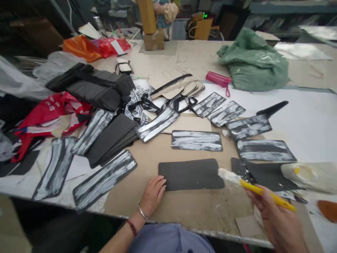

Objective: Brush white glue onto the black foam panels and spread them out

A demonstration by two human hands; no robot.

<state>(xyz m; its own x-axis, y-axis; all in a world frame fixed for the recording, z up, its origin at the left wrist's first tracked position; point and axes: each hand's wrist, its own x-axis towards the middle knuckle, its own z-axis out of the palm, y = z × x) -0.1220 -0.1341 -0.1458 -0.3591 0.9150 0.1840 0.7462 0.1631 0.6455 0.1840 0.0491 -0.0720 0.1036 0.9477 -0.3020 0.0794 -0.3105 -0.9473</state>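
Observation:
My left hand (154, 195) lies at the left edge of a plain dark panel (191, 174), its fingers pressed together and touching the panel's lower left corner. In my right hand (275, 214) is a yellow-handled brush (252, 187), whose white-coated bristles are at the panel's right end. Above the plain panel lies a dark panel streaked with white (197, 140). Several more streaked panels are spread to the left and right, one of them at the lower left (105, 181). A stack of plain dark panels (112, 138) rests left of centre.
An open pale container (306, 175) stands at the right. Behind are a green bag (255, 61), a pink cylinder (218, 79), a bundle of dark pieces (94, 88) and a red bag (50, 110). Another person (168, 12) is across the table (189, 52).

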